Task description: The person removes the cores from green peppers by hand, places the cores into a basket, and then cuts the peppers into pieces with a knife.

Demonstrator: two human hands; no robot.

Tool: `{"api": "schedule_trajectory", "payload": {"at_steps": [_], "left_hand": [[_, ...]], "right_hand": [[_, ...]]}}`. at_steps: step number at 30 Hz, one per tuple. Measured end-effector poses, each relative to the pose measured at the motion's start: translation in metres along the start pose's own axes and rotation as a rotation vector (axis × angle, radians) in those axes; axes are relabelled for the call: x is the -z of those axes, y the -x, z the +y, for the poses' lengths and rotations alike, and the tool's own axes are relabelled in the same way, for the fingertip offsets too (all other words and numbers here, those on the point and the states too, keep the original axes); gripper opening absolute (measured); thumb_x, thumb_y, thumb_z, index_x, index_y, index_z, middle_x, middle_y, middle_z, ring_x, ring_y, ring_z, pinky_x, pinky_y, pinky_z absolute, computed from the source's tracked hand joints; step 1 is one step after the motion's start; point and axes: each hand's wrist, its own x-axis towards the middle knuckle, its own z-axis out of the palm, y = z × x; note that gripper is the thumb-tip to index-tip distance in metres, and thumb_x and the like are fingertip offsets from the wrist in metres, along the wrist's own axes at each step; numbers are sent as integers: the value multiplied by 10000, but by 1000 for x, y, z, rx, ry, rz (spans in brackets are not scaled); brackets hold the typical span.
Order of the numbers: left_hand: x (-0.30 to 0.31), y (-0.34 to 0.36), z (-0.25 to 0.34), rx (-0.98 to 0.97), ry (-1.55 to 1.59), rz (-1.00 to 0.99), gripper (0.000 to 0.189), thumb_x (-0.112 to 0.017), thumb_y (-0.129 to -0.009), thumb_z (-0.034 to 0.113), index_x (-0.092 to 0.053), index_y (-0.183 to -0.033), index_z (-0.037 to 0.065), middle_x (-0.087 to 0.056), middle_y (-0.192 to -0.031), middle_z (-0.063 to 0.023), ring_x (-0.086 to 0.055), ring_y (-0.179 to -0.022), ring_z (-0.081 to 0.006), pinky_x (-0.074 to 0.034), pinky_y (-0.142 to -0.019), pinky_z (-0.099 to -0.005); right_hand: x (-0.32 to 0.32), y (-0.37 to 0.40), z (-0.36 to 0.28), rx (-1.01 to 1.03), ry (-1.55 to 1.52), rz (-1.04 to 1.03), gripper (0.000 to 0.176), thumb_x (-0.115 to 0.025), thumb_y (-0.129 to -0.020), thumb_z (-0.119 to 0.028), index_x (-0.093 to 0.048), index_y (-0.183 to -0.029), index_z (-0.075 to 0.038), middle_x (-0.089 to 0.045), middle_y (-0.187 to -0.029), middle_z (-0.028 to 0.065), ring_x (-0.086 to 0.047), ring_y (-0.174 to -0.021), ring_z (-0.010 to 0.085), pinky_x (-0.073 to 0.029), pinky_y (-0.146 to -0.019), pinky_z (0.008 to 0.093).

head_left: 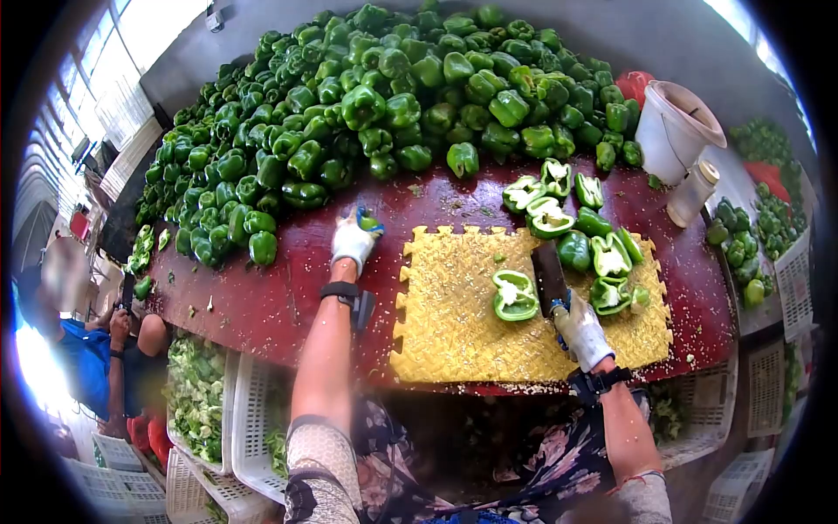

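Note:
My left hand [353, 238], in a white glove with blue-green at the fingers, reaches over the red table in front of the pepper pile. Its fingers look apart, and I see nothing held in them. Closed around the handle of a dark, wide-bladed knife [548, 272] is my right hand [582, 332], also gloved. The blade rests over the yellow foam mat [463, 345]. Left of the blade lies a cut green pepper half [515, 295], its pale inside facing up. More cut peppers [611, 256] lie to the right of the knife, and others [550, 217] just beyond the mat.
A big heap of whole green peppers [362, 106] covers the table's [253, 301] far side. At right stand a white bucket [676, 127] and a capped bottle [694, 194]. Crates [253, 419] with pepper scraps sit below the near edge. Another person [92, 358] sits at left.

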Motion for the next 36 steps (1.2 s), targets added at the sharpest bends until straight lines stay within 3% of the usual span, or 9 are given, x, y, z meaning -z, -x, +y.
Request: {"api": "schedule_trajectory", "payload": {"at_steps": [5, 12, 16, 21, 23, 24, 30, 34, 36], "left_hand": [[9, 99, 89, 120, 809, -8, 589, -822, -753, 331, -554, -1207, 68, -590, -1166, -216, -616, -1053, -341, -505, -919, -423], [-13, 202, 152, 99, 250, -117, 728, -393, -987, 519, -333, -1438, -50, -409, -1425, -309, -390, -1330, -437, -373, -1088, -430], [-38, 201, 120, -13, 549, 52, 426, -523, -996, 337, -573, -1182, -43, -629, -1072, -249, -606, -976, -369, -478, -886, -410], [-51, 208, 98, 219, 1173, 93, 321, -642, -951, 257, -562, -1202, 73, -609, -874, -1, -504, -534, -72, -408, -436, -229], [-82, 199, 82, 54, 907, 588, 282, -622, -961, 277, -561, -1162, 89, -611, -859, 9, -489, -452, -77, -370, -374, -228], [-51, 212, 91, 304, 1242, 250, 234, -607, -969, 284, -566, -1104, 96, -618, -851, 15, -495, -464, -73, -371, -383, -224], [-53, 217, 97, 276, 1292, 326, 172, -634, -950, 198, -577, -1078, 98, -581, -781, 36, -437, -435, -57, -332, -374, -220], [-40, 219, 121, 26, 805, 116, 658, -740, -861, 291, -433, -1387, 42, -499, -1361, -154, -502, -1236, -288, -416, -1054, -383], [-67, 205, 118, -47, 619, 98, 721, -752, -845, 316, -409, -1417, 42, -527, -1329, -152, -538, -1208, -260, -418, -1058, -363]], "right_hand": [[23, 9, -19, -49, -156, -121, 449, -506, -925, -307, -539, -1223, 28, -654, -1024, 268, -667, -853, 370, -522, -769, 449], [12, 19, -3, 95, -50, 76, 447, -552, -903, -304, -509, -1233, -6, -627, -1101, 272, -589, -1051, 430, -456, -912, 472], [34, 47, -38, 143, 201, -193, 662, -473, -967, -370, -288, -1465, 26, -507, -1353, 239, -544, -1176, 399, -402, -1034, 469], [49, 73, -89, 218, 163, -223, 573, -505, -965, -319, -348, -1401, 18, -604, -1166, 244, -593, -1086, 385, -461, -946, 451], [35, 74, -87, 348, 204, -125, 496, -518, -960, -298, -410, -1322, 24, -634, -1077, 234, -634, -974, 379, -485, -885, 472], [37, 74, -95, 347, 209, -127, 496, -518, -960, -298, -410, -1322, 24, -634, -1077, 234, -634, -974, 379, -485, -885, 472], [-100, 10, -51, 552, 190, 11, 435, -326, -1000, -191, -408, -1365, 31, -686, -904, 198, -677, -797, 344, -536, -665, 457], [-42, 27, -83, 359, 154, -172, 400, -354, -991, -214, -492, -1289, 13, -669, -958, 269, -669, -841, 395, -530, -710, 486], [-24, 29, -74, 385, 89, -159, 383, -401, -983, -248, -533, -1228, 17, -664, -942, 281, -662, -843, 416, -527, -715, 497]]}}
